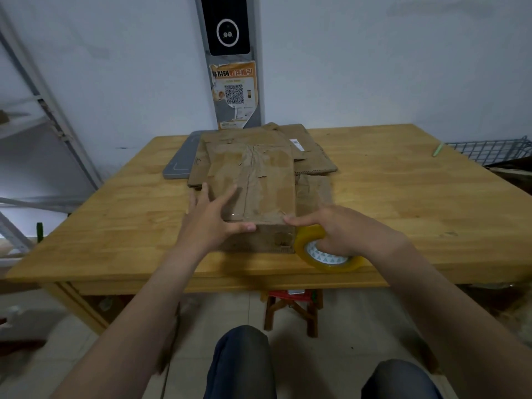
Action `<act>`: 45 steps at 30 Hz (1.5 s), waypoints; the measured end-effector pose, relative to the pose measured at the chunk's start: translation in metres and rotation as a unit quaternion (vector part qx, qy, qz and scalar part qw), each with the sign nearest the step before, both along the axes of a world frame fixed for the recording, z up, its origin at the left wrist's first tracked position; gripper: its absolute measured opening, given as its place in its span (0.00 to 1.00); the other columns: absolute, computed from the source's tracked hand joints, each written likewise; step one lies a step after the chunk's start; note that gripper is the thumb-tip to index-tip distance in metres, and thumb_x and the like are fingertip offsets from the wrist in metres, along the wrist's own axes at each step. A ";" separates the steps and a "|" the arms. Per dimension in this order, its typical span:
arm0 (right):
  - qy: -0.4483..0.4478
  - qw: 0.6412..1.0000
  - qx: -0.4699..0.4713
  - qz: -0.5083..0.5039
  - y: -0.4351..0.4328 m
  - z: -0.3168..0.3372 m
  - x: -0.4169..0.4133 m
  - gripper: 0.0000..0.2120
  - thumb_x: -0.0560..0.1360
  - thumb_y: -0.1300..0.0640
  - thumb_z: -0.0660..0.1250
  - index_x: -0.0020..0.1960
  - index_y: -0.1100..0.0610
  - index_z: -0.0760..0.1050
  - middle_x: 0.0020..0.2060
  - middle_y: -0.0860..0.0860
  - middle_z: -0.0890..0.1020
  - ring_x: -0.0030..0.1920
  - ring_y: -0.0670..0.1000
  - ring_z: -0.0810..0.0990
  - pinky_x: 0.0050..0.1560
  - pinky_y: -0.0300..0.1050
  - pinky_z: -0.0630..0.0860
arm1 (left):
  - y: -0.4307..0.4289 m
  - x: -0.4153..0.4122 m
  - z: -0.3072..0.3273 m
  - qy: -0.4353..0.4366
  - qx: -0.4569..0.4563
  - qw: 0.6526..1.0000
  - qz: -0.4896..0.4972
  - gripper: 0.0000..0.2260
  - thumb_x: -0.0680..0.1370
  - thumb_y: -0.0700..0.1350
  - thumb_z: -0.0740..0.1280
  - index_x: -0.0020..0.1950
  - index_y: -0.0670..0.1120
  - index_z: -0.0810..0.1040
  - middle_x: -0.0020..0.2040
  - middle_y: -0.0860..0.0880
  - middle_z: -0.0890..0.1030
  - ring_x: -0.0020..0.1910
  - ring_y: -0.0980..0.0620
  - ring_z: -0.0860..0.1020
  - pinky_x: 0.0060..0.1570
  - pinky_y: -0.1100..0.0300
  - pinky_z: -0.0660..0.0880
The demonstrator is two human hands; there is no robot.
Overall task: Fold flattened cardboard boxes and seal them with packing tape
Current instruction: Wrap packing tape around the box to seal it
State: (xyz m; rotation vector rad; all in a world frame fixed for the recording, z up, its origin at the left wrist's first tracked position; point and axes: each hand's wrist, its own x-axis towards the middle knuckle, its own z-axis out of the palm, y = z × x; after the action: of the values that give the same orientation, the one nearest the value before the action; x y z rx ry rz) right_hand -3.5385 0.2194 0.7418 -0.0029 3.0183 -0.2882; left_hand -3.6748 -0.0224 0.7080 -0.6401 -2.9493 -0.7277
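A folded-up brown cardboard box (259, 180) stands on the wooden table (388, 180), its top flaps closed along a centre seam. My left hand (213, 217) rests flat on the box's near left corner, fingers straight, thumb along the front top edge. My right hand (334, 228) grips a roll of clear yellowish packing tape (325, 254) at the box's near right corner, its index finger touching the box's front edge. A short strip of tape (253, 216) lies across the box's near edge between the two hands.
Several flattened cardboard boxes (311, 156) lie behind and under the standing box. A grey flat device (180, 162) sits at the back left. A green pen (438, 149) and a wire basket (489, 151) are at the far right. A small wooden stool (293, 306) stands under the table.
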 end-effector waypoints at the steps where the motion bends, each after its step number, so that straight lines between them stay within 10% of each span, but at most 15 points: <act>1: 0.000 1.000 0.000 0.001 0.000 0.000 0.000 0.39 0.79 0.60 0.68 0.74 0.24 0.57 0.74 0.53 0.68 0.34 0.44 0.74 0.32 0.37 0.67 | -0.005 -0.002 0.000 -0.010 0.028 1.000 0.004 0.52 0.56 0.78 0.69 0.79 0.67 0.61 0.84 0.44 0.51 0.82 0.38 0.50 0.76 0.35 0.58; 7: 0.015 1.000 -0.001 -0.011 0.001 0.000 -0.001 0.39 0.78 0.61 0.69 0.75 0.27 0.58 0.61 0.55 0.75 0.30 0.46 0.74 0.29 0.36 0.65 | -0.017 -0.010 -0.007 -0.004 0.123 0.992 0.029 0.47 0.63 0.65 0.79 0.79 0.56 0.67 0.73 0.49 0.76 0.70 0.46 0.74 0.59 0.54 0.74; 10: 0.022 1.000 0.002 -0.014 0.004 -0.001 -0.002 0.39 0.77 0.60 0.69 0.74 0.26 0.58 0.71 0.55 0.73 0.30 0.47 0.76 0.30 0.39 0.68 | -0.029 -0.018 -0.013 -0.007 0.178 0.984 0.014 0.41 0.64 0.59 0.80 0.76 0.56 0.72 0.69 0.50 0.79 0.67 0.50 0.77 0.57 0.60 0.74; 18: 0.028 0.999 -0.013 -0.025 0.011 -0.003 0.002 0.39 0.77 0.59 0.70 0.73 0.25 0.59 0.68 0.53 0.76 0.34 0.48 0.79 0.40 0.46 0.79 | -0.058 -0.045 -0.015 -0.066 0.196 0.974 -0.091 0.28 0.74 0.44 0.77 0.68 0.67 0.74 0.63 0.58 0.81 0.67 0.63 0.75 0.73 0.53 0.70; 21: 0.027 0.999 -0.015 -0.022 0.012 -0.002 0.002 0.38 0.77 0.60 0.70 0.74 0.27 0.60 0.70 0.51 0.75 0.26 0.43 0.74 0.29 0.38 0.73 | -0.066 -0.056 -0.013 -0.090 0.156 0.975 -0.129 0.28 0.78 0.43 0.73 0.68 0.72 0.73 0.66 0.65 0.78 0.71 0.63 0.71 0.75 0.50 0.68; 33: 0.023 0.999 -0.017 -0.025 0.013 -0.005 0.000 0.38 0.76 0.60 0.69 0.74 0.27 0.60 0.41 0.39 0.76 0.25 0.46 0.70 0.25 0.38 0.68 | -0.052 -0.043 -0.008 -0.096 0.150 0.978 -0.107 0.28 0.83 0.35 0.58 0.75 0.64 0.69 0.76 0.56 0.69 0.76 0.56 0.64 0.76 0.53 0.62; 37: 0.027 0.999 0.018 -0.003 0.011 -0.004 0.001 0.39 0.77 0.58 0.70 0.76 0.27 0.57 0.65 0.50 0.77 0.35 0.45 0.75 0.35 0.40 0.75 | -0.017 -0.006 0.008 0.013 -0.005 0.996 -0.087 0.27 0.81 0.41 0.61 0.79 0.60 0.65 0.84 0.48 0.44 0.82 0.42 0.40 0.80 0.40 0.45; 45: 0.112 0.989 -0.093 0.037 0.014 -0.018 0.006 0.39 0.74 0.49 0.76 0.79 0.37 0.59 0.74 0.42 0.71 0.71 0.46 0.71 0.69 0.46 0.71 | 0.043 0.046 -0.008 0.063 0.043 0.978 -0.192 0.18 0.84 0.56 0.61 0.74 0.59 0.72 0.78 0.58 0.66 0.82 0.55 0.52 0.78 0.36 0.43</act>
State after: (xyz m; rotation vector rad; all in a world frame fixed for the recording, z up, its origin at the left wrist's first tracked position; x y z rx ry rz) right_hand -3.5323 0.2334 0.7239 -0.1737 3.1882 -0.5982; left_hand -3.6283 0.0201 0.7002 -1.2192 -2.6886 -0.7966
